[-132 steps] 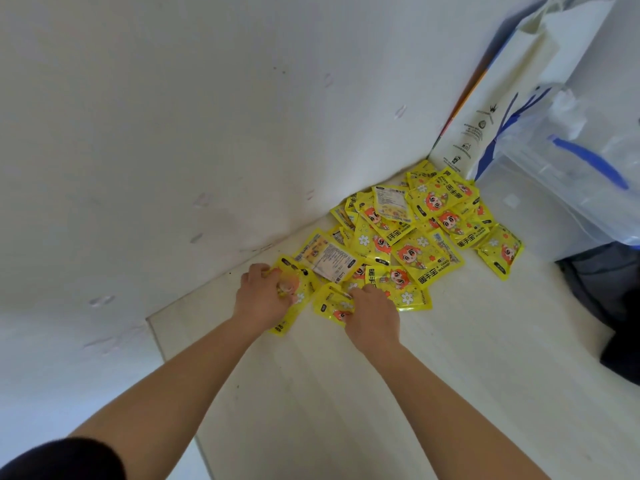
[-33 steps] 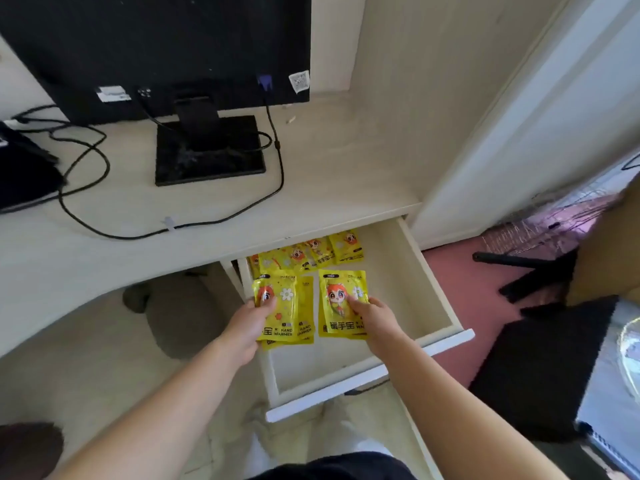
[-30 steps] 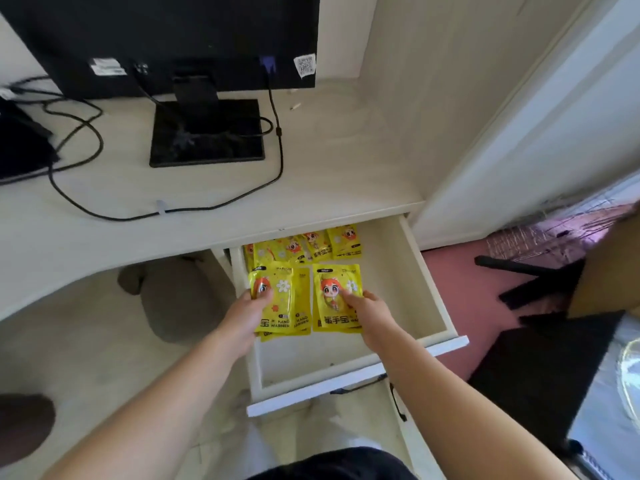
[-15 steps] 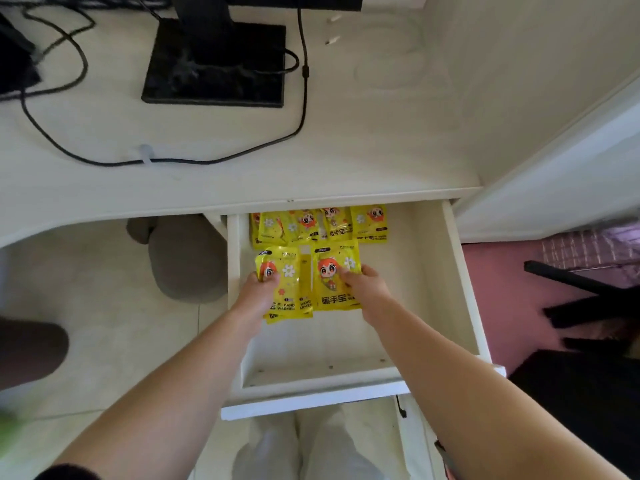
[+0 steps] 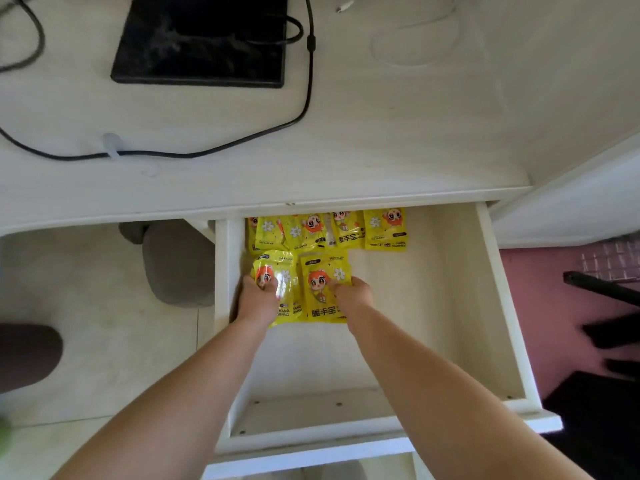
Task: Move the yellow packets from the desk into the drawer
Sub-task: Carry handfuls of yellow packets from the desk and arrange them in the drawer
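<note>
The white drawer [image 5: 491,306] stands pulled out under the desk edge. A row of several yellow packets [image 5: 327,230] lies along its back. In front of that row, my left hand [image 5: 258,299] holds a small stack of yellow packets [image 5: 285,289] down at the drawer's left side, fingers curled over the top one. My right hand [image 5: 349,294] holds another yellow packet [image 5: 320,294] just beside it, fingers on its right edge. Both sets of packets lie low in the drawer; whether they touch the bottom I cannot tell.
The pale desk top [image 5: 381,133] carries a black monitor base [image 5: 201,39] and a black cable [image 5: 242,143]. A grey slipper [image 5: 176,261] lies on the tiled floor at left. A pink mat and dark objects [image 5: 609,334] lie at right.
I carried the packets from the desk pile to the open drawer. In the last second both hands moved them lower and further back, up against the row at the rear.
</note>
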